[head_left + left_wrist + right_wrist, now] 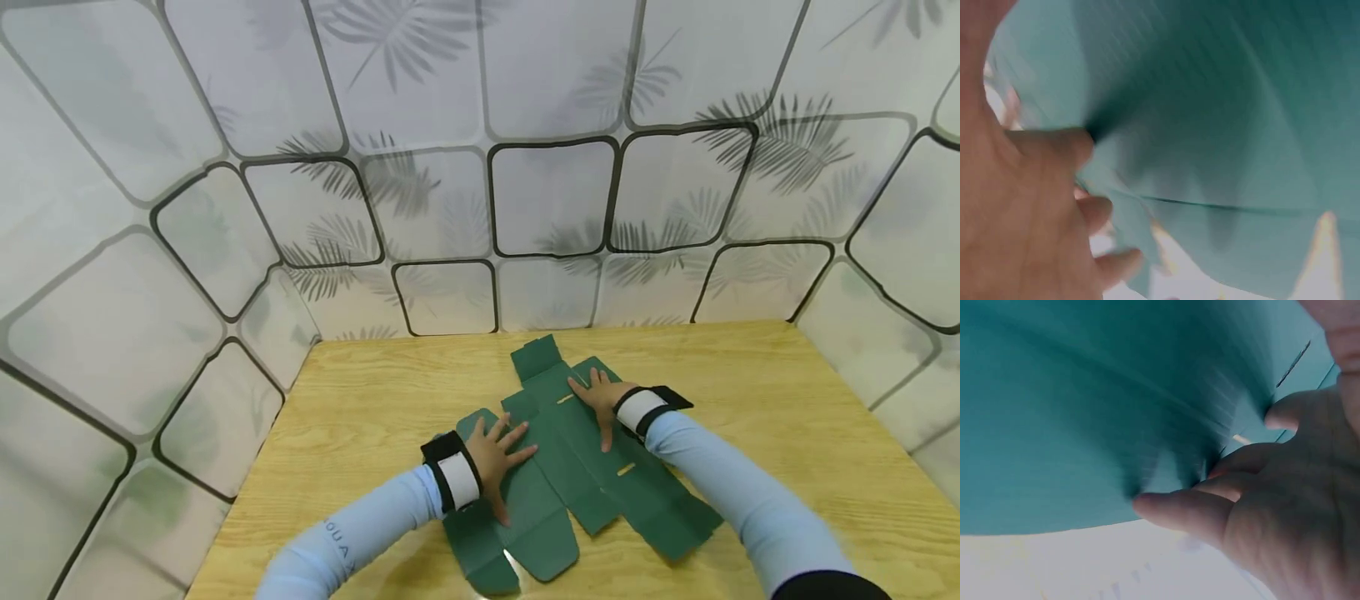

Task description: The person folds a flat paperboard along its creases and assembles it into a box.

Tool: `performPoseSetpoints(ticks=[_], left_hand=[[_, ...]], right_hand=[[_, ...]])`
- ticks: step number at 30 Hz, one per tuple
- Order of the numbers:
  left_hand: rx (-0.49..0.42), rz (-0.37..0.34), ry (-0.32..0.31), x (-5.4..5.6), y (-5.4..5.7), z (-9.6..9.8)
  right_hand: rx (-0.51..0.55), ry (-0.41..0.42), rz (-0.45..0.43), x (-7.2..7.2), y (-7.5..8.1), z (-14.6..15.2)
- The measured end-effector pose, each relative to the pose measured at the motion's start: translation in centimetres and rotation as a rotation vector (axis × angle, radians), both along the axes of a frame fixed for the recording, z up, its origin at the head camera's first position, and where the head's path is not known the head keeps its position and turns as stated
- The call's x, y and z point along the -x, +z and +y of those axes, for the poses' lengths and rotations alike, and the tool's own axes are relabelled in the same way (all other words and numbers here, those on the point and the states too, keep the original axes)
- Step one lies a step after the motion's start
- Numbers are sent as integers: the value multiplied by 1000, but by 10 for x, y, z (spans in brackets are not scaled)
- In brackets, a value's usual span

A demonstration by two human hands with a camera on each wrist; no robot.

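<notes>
A flattened green cardboard box (551,450), with flaps, crease lines and small slots, lies spread on the wooden table. On its left part my left hand (491,458) rests with fingers spread. Farther right and a little farther back, my right hand (603,404) lies on the cardboard, fingers also spread. The left wrist view shows the left hand (1029,187) with fingertips touching the green sheet (1241,162). In the right wrist view, fingertips of the right hand (1272,494) touch the green sheet (1054,437) near its edge. Neither hand grips anything.
The light wooden table (360,400) reaches back to a wall (551,200) covered with a pale leaf-and-outline pattern. Similar patterned walls stand at the left and right. Both forearms wear light blue sleeves (367,517) and black-and-white wrist straps.
</notes>
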State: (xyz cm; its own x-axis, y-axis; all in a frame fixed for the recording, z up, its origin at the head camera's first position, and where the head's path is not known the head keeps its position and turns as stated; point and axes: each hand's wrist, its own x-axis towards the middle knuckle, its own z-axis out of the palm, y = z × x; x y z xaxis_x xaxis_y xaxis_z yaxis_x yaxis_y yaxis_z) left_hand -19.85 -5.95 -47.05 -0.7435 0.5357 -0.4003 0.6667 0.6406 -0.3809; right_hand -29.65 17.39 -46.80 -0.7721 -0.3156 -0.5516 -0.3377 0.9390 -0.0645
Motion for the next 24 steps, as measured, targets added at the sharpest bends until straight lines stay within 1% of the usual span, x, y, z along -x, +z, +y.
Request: performPoseSetpoints(ticks=[2,3,4,5,6,7,9,11,13,16,17,20,22,24], left_hand=[[-1,-51,-100,-8,-2,3],[-19,-83,-136,-11,-4,5],[-40,-117,-157,-15,-6,8],[-61,-152,-164,-18,-6,12],[-77,-173,-159,-21,-6,16],[-82,-175,-135,-25,-7,21],[-85,-152,-88,-29,-9,32],[-67,-121,-24,-33,-9,43],[-52,-96,37,-34,-11,54],[-51,-96,127,-32,-14,70],[-57,-93,154,-32,-15,74],[-63,-86,210,-31,-15,84],[-71,-77,229,-31,-14,86],[-69,-70,238,-31,-13,85]], right_hand=[[-78,43,18,3,3,-13],[-111,67,28,5,4,-20],[-139,97,37,7,6,-27],[-158,122,44,8,7,-34],[-169,142,52,9,8,-41],[-169,161,56,11,8,-48],[-151,188,65,13,9,-59],[-128,212,74,16,8,-70],[-93,233,81,17,7,-77],[-22,276,84,18,4,-83],[16,288,80,18,2,-84],[101,330,61,20,-1,-85],[141,349,49,21,-2,-83],[185,343,20,23,-1,-81]])
